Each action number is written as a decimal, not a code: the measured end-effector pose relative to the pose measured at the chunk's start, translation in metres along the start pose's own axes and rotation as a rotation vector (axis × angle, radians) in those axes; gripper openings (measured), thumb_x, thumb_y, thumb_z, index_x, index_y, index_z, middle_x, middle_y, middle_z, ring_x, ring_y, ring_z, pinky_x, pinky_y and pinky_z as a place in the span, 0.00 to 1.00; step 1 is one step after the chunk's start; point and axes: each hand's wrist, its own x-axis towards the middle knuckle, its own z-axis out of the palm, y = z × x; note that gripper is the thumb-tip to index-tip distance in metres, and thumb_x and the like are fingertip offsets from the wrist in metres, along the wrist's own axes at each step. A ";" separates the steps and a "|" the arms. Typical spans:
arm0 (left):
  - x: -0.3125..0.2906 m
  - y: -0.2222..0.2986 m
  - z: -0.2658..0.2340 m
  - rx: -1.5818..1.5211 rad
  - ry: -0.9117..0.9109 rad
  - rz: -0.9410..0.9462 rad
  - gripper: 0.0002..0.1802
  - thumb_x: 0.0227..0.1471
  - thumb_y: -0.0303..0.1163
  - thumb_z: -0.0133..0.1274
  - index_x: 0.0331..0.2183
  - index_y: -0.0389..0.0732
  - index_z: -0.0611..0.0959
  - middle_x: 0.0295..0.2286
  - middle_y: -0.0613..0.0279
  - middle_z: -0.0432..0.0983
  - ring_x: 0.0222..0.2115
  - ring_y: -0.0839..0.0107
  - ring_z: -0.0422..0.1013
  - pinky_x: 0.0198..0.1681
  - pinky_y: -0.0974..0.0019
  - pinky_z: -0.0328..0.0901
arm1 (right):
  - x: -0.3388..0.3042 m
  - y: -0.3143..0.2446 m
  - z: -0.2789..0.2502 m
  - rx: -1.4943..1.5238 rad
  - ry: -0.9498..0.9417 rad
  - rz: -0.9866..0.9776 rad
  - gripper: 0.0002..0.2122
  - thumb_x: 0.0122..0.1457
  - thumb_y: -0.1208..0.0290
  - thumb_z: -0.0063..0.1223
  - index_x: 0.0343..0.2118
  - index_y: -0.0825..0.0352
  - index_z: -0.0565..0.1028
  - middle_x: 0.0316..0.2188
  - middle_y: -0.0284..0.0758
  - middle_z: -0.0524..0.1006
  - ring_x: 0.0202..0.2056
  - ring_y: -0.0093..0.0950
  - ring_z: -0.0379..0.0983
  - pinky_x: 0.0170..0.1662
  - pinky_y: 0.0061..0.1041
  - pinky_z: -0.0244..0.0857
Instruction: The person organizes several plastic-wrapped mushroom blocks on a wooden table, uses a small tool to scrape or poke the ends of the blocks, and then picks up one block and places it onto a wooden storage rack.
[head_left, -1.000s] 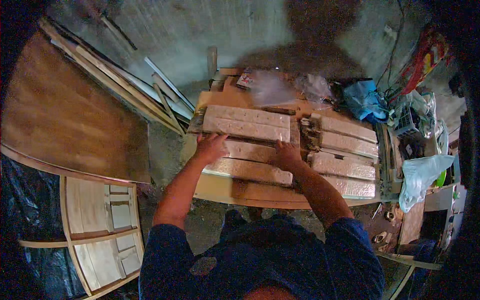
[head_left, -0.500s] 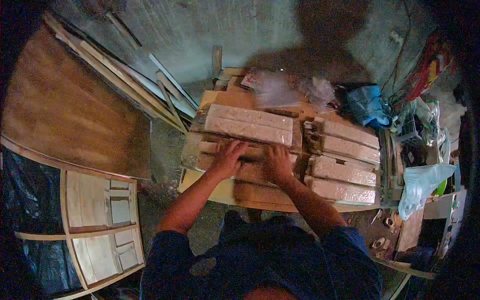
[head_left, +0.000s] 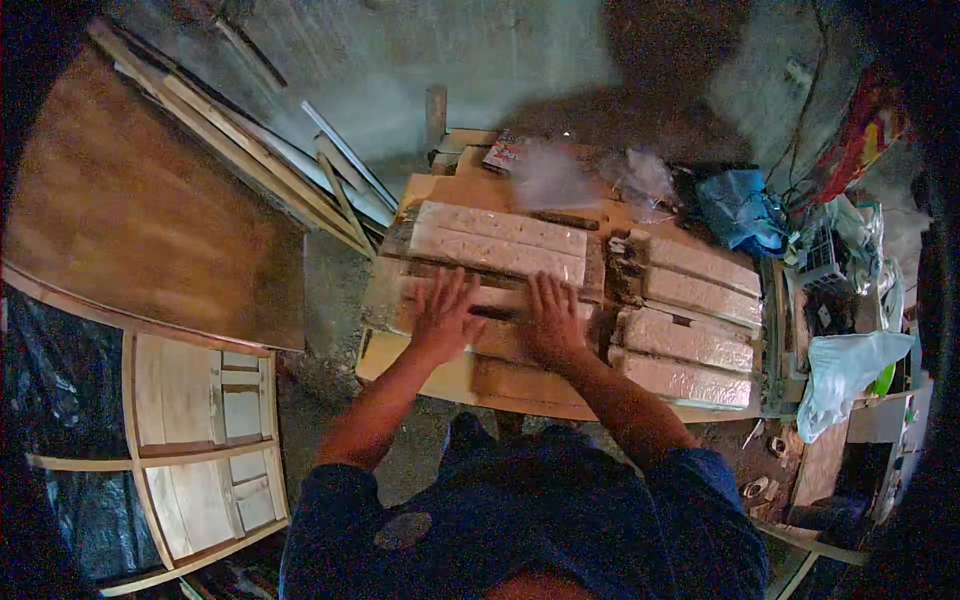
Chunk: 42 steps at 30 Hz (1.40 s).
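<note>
Left hand [head_left: 444, 320] and right hand [head_left: 554, 322] lie over a strip [head_left: 502, 297], fingers apart; what the crate [head_left: 821, 265] and blue bag [head_left: 740, 206] hold is unclear.

We tag a table [head_left: 520, 385]: red-and-white packet [head_left: 504, 151] at its far edge, then clear plastic bag [head_left: 556, 178], crumpled clear wrap [head_left: 645, 180] to the right; blue plastic bag [head_left: 738, 210] at the far right corner. Past the right edge we get a grey crate [head_left: 822, 262], a whitish bag [head_left: 848, 372], a green object [head_left: 885, 380]. Off the left edge we mark a brown panel [head_left: 160, 220], wooden strips [head_left: 225, 142] alongside, a wooden frame [head_left: 136, 462] nearer us.
</note>
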 end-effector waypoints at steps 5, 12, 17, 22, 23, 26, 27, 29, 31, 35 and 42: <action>0.001 0.023 0.037 0.145 -0.058 0.108 0.41 0.47 0.40 0.54 0.61 0.51 0.58 0.63 0.57 0.43 0.64 0.52 0.36 0.60 0.34 0.31 | 0.010 -0.031 0.025 0.146 0.061 -0.006 0.36 0.57 0.56 0.45 0.63 0.70 0.46 0.64 0.48 0.48 0.65 0.43 0.41 0.64 0.51 0.29; -0.007 0.009 0.012 -0.076 0.078 -0.020 0.40 0.49 0.47 0.54 0.60 0.50 0.60 0.63 0.57 0.45 0.63 0.51 0.39 0.59 0.30 0.33 | -0.005 0.001 0.015 0.060 -0.059 0.054 0.36 0.58 0.54 0.42 0.63 0.70 0.46 0.64 0.48 0.49 0.65 0.44 0.40 0.64 0.52 0.27; -0.018 -0.023 0.000 -0.032 0.087 -0.091 0.40 0.48 0.50 0.54 0.61 0.53 0.59 0.62 0.55 0.45 0.62 0.47 0.42 0.57 0.29 0.38 | -0.007 -0.004 0.007 -0.050 -0.037 -0.001 0.34 0.59 0.53 0.39 0.64 0.67 0.46 0.64 0.47 0.50 0.64 0.45 0.45 0.63 0.54 0.32; -0.020 -0.065 0.005 -0.044 0.136 -0.131 0.37 0.49 0.46 0.53 0.60 0.55 0.61 0.61 0.50 0.47 0.60 0.40 0.46 0.55 0.28 0.43 | -0.013 0.027 0.004 -0.068 -0.076 0.069 0.35 0.56 0.53 0.46 0.64 0.63 0.50 0.61 0.43 0.56 0.62 0.42 0.49 0.64 0.50 0.35; -0.018 -0.073 0.007 -0.050 0.160 -0.142 0.36 0.49 0.44 0.54 0.59 0.55 0.62 0.60 0.47 0.48 0.59 0.40 0.47 0.56 0.31 0.46 | -0.011 0.028 -0.001 -0.059 -0.105 0.091 0.33 0.57 0.58 0.47 0.63 0.63 0.52 0.58 0.43 0.61 0.60 0.42 0.53 0.64 0.50 0.36; -0.011 -0.089 0.007 -0.231 0.256 -0.052 0.33 0.49 0.40 0.55 0.57 0.53 0.66 0.58 0.40 0.50 0.57 0.40 0.53 0.55 0.44 0.57 | -0.005 0.048 -0.001 -0.156 -0.331 0.163 0.32 0.57 0.53 0.46 0.61 0.64 0.57 0.55 0.42 0.64 0.58 0.43 0.57 0.61 0.54 0.41; -0.007 -0.090 0.008 -0.308 0.230 -0.098 0.32 0.48 0.39 0.56 0.56 0.52 0.68 0.58 0.40 0.51 0.56 0.42 0.55 0.54 0.48 0.60 | -0.004 0.051 0.000 -0.159 -0.327 0.169 0.32 0.57 0.53 0.46 0.61 0.64 0.57 0.55 0.42 0.64 0.58 0.43 0.57 0.61 0.54 0.41; -0.004 -0.096 0.013 -0.380 0.209 -0.150 0.31 0.48 0.38 0.56 0.55 0.51 0.69 0.58 0.41 0.51 0.55 0.44 0.58 0.53 0.52 0.62 | 0.000 0.050 0.001 -0.017 -0.255 0.224 0.30 0.55 0.54 0.48 0.59 0.63 0.60 0.54 0.43 0.65 0.57 0.44 0.58 0.59 0.52 0.47; 0.000 -0.098 0.018 -0.377 0.224 -0.226 0.27 0.48 0.37 0.57 0.51 0.47 0.73 0.56 0.41 0.56 0.53 0.46 0.61 0.52 0.53 0.63 | 0.003 0.050 0.005 0.036 -0.189 0.247 0.30 0.54 0.56 0.51 0.57 0.64 0.60 0.53 0.44 0.65 0.56 0.46 0.58 0.58 0.50 0.51; -0.004 -0.109 0.025 -0.327 0.295 -0.188 0.25 0.45 0.35 0.59 0.48 0.44 0.76 0.52 0.41 0.64 0.52 0.48 0.63 0.52 0.54 0.64 | -0.012 0.046 -0.003 0.217 0.123 0.121 0.23 0.43 0.74 0.57 0.45 0.69 0.65 0.43 0.47 0.65 0.49 0.48 0.61 0.48 0.44 0.62; 0.000 -0.091 0.014 -0.671 0.202 -0.389 0.26 0.40 0.30 0.63 0.45 0.37 0.77 0.46 0.44 0.71 0.47 0.52 0.69 0.50 0.58 0.65 | -0.035 0.056 0.010 0.395 0.117 0.289 0.20 0.43 0.71 0.59 0.40 0.68 0.66 0.42 0.49 0.65 0.45 0.50 0.61 0.47 0.47 0.60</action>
